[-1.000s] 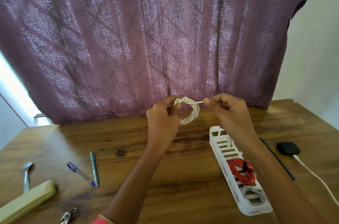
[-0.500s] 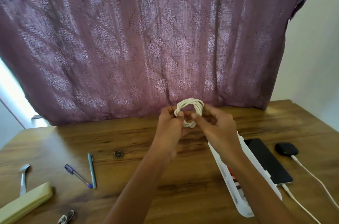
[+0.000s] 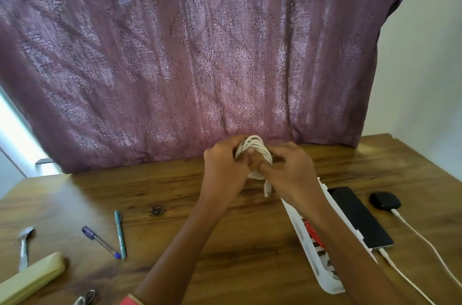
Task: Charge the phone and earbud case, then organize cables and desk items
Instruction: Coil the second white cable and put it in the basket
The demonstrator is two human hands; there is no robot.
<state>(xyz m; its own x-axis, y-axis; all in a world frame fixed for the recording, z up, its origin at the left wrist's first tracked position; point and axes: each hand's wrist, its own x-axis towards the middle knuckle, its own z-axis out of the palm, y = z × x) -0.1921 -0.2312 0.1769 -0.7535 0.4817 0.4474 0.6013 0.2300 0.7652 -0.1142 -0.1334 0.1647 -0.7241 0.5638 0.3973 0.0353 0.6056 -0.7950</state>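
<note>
A coiled white cable [image 3: 253, 148] is held up over the far middle of the wooden desk [image 3: 175, 192]. My left hand [image 3: 225, 167] grips the coil's left side. My right hand [image 3: 290, 169] pinches the coil's right side, and the cable's loose end hangs below my fingers. At the right lies a black phone [image 3: 357, 217] with a white charging cable [image 3: 405, 277] plugged in. A black earbud case [image 3: 385, 201] beside it has its own white cable [image 3: 425, 239] attached. A white slotted tray [image 3: 325, 277] holds a red cable [image 3: 313, 232], partly hidden by my right arm.
On the left of the desk lie a teal pen [image 3: 120, 233], a blue pen [image 3: 100, 242], a spoon [image 3: 25, 247], a cream case [image 3: 30, 277], a small metal clip [image 3: 85, 298] and a small dark ring [image 3: 156, 211]. A purple curtain [image 3: 200, 54] hangs behind.
My right hand has come in from pulling the cable's end out to the right and now holds the coil together with my left hand. The loose end now hangs below.
</note>
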